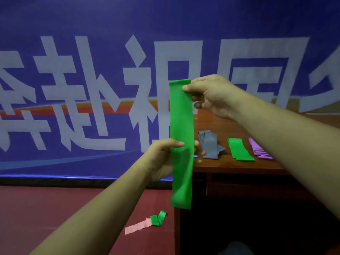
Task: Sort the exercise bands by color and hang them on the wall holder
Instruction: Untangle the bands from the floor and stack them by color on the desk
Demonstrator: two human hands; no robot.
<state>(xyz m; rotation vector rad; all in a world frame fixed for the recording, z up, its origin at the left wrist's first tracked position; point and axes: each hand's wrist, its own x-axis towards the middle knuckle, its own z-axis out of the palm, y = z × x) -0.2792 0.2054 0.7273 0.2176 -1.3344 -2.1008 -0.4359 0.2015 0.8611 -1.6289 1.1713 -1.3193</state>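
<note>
**Green band held upright between two hands**

Head view: the right hand (211, 96) pinches the top edge of the green band (182, 126). The left hand (160, 159) grips it lower down, thumb in front, and the free end hangs below. Right of that lower grip, on the table (230, 166), lie grey bands (209, 144), a second green band (240, 150) and purple bands (259, 150). Beneath it, on the floor, a pink band (137, 227) touches a crumpled green band (158, 219)

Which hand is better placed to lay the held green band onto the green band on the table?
Probably the right hand: it pinches the top end of the held green band, and the green band on the table lies on its side. The left hand grips mid-band, farther away.
</note>
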